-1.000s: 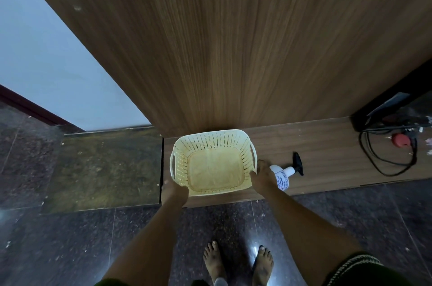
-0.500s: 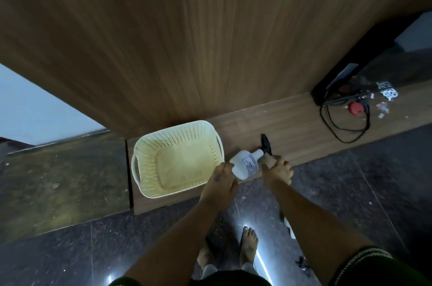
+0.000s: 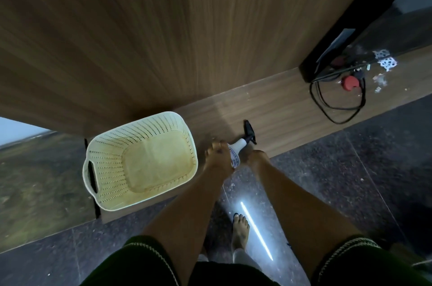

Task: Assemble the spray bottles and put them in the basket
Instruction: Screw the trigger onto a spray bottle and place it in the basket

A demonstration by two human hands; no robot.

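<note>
A cream perforated basket with nothing inside sits on a low wooden ledge. Just right of it lies a white spray bottle with a printed label and a black trigger head pointing away from me. My left hand is wrapped over the bottle's body from the left. On the other side my right hand touches the bottle near its base, fingers curled against it. Most of the bottle's body is hidden between the two hands.
A tall wooden panel rises behind the ledge. At the right end of the ledge lie a black cable loop, a red round object and white scraps. Dark stone floor lies below, with my bare foot on it.
My left hand left the basket's edge and closed over the bottle. My right hand shifted from the bottle's neck down toward its base. The view swung to the right.
</note>
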